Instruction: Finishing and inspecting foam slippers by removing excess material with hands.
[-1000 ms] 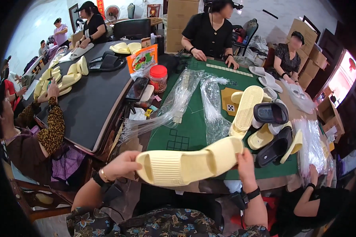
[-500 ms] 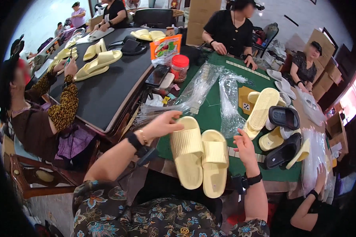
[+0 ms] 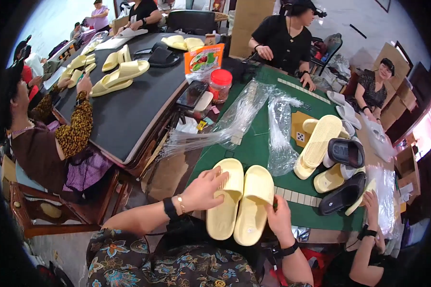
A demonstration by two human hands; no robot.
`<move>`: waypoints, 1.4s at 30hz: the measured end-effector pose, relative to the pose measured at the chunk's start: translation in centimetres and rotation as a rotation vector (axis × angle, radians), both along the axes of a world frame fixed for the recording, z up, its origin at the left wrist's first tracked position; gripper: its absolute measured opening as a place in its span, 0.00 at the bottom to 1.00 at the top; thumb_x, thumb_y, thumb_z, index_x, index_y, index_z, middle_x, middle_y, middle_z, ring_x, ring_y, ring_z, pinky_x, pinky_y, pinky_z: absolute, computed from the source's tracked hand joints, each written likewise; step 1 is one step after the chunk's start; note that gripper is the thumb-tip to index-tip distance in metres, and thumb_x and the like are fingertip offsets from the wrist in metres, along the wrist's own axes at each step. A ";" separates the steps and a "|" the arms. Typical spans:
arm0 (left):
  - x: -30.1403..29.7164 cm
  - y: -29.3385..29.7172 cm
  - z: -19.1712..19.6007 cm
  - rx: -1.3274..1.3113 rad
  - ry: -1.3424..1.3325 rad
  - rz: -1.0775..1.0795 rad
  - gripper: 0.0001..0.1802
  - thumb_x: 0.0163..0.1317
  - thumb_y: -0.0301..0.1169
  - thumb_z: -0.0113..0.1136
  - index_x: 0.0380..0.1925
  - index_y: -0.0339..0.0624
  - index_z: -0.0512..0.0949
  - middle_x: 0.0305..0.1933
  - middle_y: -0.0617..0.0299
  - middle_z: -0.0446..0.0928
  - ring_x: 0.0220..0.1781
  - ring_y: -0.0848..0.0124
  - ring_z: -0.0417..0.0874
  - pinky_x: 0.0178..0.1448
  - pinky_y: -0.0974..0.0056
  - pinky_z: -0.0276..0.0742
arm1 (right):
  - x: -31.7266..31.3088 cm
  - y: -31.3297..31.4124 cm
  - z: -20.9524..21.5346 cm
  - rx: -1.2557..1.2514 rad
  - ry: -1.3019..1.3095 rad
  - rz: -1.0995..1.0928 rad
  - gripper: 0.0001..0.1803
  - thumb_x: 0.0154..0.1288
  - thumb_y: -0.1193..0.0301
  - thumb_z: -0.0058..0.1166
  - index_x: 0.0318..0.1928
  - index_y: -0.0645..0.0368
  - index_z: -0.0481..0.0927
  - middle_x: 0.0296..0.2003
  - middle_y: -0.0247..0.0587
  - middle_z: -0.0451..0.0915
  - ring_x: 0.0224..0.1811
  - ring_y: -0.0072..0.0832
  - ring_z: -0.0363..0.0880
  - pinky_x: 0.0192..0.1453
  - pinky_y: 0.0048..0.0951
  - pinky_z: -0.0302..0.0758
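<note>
A pair of pale yellow slide slippers lies side by side over the near edge of the green table, heels toward me. My left hand (image 3: 202,192) has its fingers over the ribbed strap of the left slipper (image 3: 222,217), thumb lower on its side. Against the outer side of the right slipper (image 3: 253,213), my right hand (image 3: 279,217) grips at the strap, its fingers partly hidden. To the right lies a pile with an upturned yellow slipper (image 3: 323,138), a black slipper (image 3: 342,193) and several others.
Clear plastic ties (image 3: 201,141) and a plastic bag (image 3: 280,143) lie on the green table (image 3: 244,155). A red-lidded jar (image 3: 220,86) stands beyond them. More slippers rest on the dark table (image 3: 124,112) at left. A co-worker's hand (image 3: 371,205) reaches in at right.
Both hands, apart from the slippers before, have closed in on them. The two slippers now sit side by side and more level. The co-worker's hand at right has moved up to the pile.
</note>
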State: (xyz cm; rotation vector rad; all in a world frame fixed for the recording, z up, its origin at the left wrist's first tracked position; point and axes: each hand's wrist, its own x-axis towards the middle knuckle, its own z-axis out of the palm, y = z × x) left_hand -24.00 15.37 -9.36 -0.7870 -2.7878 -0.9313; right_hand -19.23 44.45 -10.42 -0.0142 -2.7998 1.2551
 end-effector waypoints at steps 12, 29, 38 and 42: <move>-8.3 -3.1 -2.3 -0.161 -0.133 0.459 0.14 0.56 0.37 0.65 0.34 0.37 0.79 0.40 0.50 0.78 0.44 0.51 0.80 0.47 0.51 0.77 | 0.7 -1.1 0.4 0.011 0.023 0.042 0.27 0.61 0.68 0.59 0.58 0.68 0.69 0.48 0.60 0.74 0.50 0.53 0.74 0.54 0.43 0.72; -9.3 -9.1 9.5 1.043 -0.840 0.285 0.07 0.65 0.31 0.58 0.28 0.43 0.75 0.25 0.69 0.73 0.22 0.81 0.69 0.25 0.75 0.64 | 0.8 -1.1 0.3 -0.060 -0.053 0.023 0.28 0.60 0.70 0.59 0.60 0.67 0.69 0.48 0.57 0.74 0.46 0.46 0.78 0.46 0.36 0.78; -6.5 -10.5 15.3 1.727 -0.491 0.062 0.04 0.69 0.29 0.55 0.38 0.42 0.75 0.33 0.66 0.76 0.28 0.80 0.72 0.29 0.76 0.70 | 1.0 -0.5 0.4 -0.023 -0.047 0.006 0.27 0.59 0.72 0.59 0.58 0.66 0.71 0.48 0.53 0.75 0.42 0.40 0.79 0.42 0.33 0.78; -3.0 -6.7 14.1 1.508 -0.409 0.044 0.04 0.68 0.28 0.56 0.36 0.41 0.76 0.34 0.62 0.79 0.29 0.76 0.79 0.34 0.74 0.75 | 0.9 -1.0 4.0 0.015 0.057 -0.019 0.24 0.59 0.76 0.57 0.57 0.67 0.73 0.46 0.50 0.75 0.35 0.32 0.78 0.37 0.29 0.76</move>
